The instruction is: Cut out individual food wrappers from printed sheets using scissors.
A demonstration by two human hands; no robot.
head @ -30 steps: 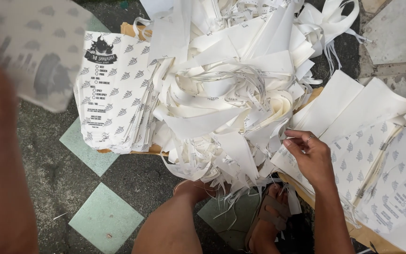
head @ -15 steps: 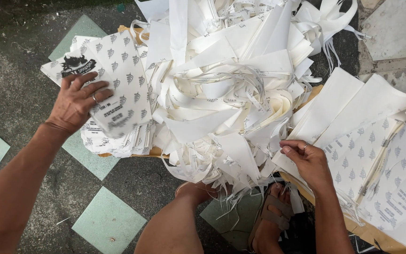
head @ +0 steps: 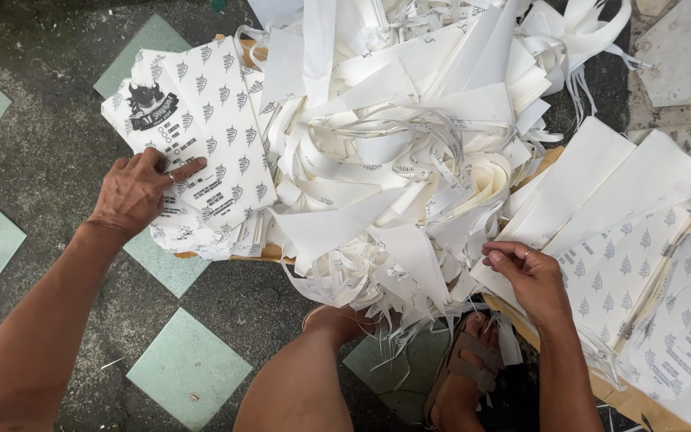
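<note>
Left of the big heap of white paper scraps [head: 393, 168], the left hand [head: 139, 194] lies flat on a stack of printed paper bags [head: 201, 152], its fingers [head: 185, 170] spread wide and pressing on the top sheet rather than gripping it. These bags are white, covered with rows of small grey leaf-like marks, and the top one bears a dark emblem near its upper left corner with lines of small print below; the stack is slightly fanned, its edges uneven. The heap itself is a tangle of folded white triangles and narrow curling strips. Right of the heap, the right hand [head: 528, 276] has its fingers [head: 499, 254] drawn narrow, pinching the edge of a paper piece where the scraps meet a second stack of patterned bags [head: 641, 264]. Below the heap, a knee [head: 337, 320] and a sandalled foot [head: 461, 376] show above the floor [head: 41, 144] of dark stone with pale green tiles.
</note>
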